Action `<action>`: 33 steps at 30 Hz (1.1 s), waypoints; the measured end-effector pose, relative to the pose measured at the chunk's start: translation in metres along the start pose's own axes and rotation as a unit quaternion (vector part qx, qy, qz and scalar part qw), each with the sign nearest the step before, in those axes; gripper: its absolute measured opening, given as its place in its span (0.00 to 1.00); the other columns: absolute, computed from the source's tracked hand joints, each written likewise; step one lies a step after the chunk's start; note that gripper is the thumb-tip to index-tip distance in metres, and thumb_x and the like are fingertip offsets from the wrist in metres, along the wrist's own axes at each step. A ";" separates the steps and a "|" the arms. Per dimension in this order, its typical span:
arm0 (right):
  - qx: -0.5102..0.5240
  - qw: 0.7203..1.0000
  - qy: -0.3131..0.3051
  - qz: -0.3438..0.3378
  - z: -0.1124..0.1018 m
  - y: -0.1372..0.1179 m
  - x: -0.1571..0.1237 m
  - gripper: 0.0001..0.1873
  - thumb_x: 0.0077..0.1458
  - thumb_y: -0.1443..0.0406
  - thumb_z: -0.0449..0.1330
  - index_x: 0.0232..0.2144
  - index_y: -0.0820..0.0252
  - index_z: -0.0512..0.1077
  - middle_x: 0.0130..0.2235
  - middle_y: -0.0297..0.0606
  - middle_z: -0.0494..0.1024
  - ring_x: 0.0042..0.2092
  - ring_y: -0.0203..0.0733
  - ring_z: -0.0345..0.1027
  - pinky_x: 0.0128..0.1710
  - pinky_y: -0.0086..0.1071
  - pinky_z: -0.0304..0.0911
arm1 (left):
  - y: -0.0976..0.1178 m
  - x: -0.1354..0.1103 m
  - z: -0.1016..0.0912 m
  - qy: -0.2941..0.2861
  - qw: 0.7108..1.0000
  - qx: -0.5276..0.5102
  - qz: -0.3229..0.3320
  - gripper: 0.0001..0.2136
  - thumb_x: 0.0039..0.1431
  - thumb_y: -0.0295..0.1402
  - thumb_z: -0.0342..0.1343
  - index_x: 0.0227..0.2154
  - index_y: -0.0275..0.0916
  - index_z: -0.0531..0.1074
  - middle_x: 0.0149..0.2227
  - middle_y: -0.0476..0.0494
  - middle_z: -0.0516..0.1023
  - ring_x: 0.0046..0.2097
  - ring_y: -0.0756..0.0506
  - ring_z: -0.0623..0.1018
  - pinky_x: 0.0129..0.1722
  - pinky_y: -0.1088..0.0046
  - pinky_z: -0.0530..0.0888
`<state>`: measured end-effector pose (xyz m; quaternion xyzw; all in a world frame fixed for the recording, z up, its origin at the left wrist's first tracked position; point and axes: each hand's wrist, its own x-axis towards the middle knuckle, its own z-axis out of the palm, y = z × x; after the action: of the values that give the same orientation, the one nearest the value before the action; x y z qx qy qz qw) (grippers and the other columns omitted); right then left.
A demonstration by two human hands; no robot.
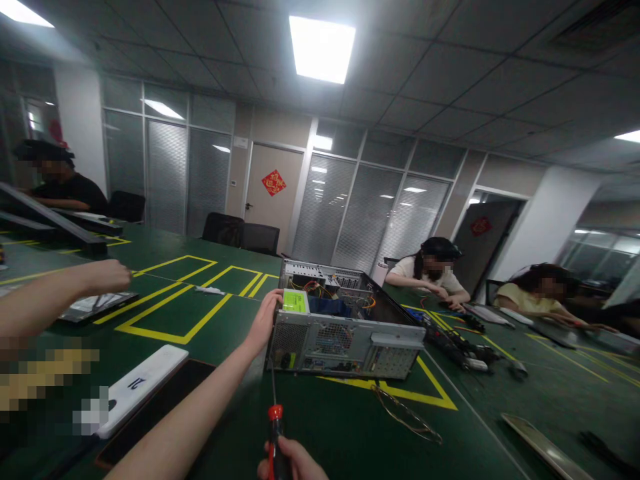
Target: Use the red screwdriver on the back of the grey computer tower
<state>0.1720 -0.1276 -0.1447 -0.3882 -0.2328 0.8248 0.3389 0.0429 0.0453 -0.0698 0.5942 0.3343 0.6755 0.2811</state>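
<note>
An open grey computer case (345, 337) lies on the green table (210, 320) inside yellow floor-tape lines, with its rear panel towards me. My left hand (263, 322) is closed round the case's near left corner, beside the power supply with a green label (295, 301). At the bottom edge, my right hand (291, 465) grips a screwdriver (273, 427) with a red and black handle. Its thin shaft points up at the lower left of the rear panel.
A co-worker's arm and closed hand (103, 277) reach in from the left above a flat grey panel (95, 303). A white slab marked 21 (143, 387) lies near me. Loose wire (405, 413), tools (460, 347) and a metal panel (540, 443) lie right. Three people sit further round the table.
</note>
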 end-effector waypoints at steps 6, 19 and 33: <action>0.060 0.990 -0.060 -0.111 0.004 -0.014 -0.025 0.29 0.31 0.49 0.71 0.32 0.56 0.66 0.20 0.27 0.71 0.19 0.31 0.60 0.19 0.24 0.43 | 0.000 0.001 0.001 0.003 1.000 -0.003 0.002 0.15 0.63 0.42 0.41 0.30 0.40 0.67 0.51 0.41 0.71 0.56 0.44 0.69 0.60 0.65 0.62; 0.127 0.979 0.046 -0.155 0.005 -0.014 -0.019 0.33 0.25 0.48 0.72 0.32 0.55 0.64 0.18 0.24 0.67 0.16 0.29 0.55 0.17 0.24 0.36 | -0.003 0.001 -0.001 -0.004 1.000 0.000 -0.006 0.15 0.64 0.42 0.40 0.30 0.40 0.66 0.51 0.42 0.71 0.57 0.45 0.68 0.61 0.66 0.62; 0.141 0.977 0.055 -0.151 0.004 -0.018 -0.018 0.32 0.25 0.49 0.72 0.32 0.57 0.66 0.18 0.25 0.67 0.16 0.28 0.54 0.17 0.23 0.34 | -0.005 0.001 0.000 0.004 1.000 0.004 0.002 0.15 0.64 0.42 0.40 0.30 0.40 0.67 0.51 0.41 0.71 0.56 0.44 0.69 0.60 0.65 0.62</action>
<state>0.1839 -0.1293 -0.1216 -0.3416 -0.1510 0.7657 0.5236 0.0428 0.0495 -0.0730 0.5932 0.3364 0.6773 0.2759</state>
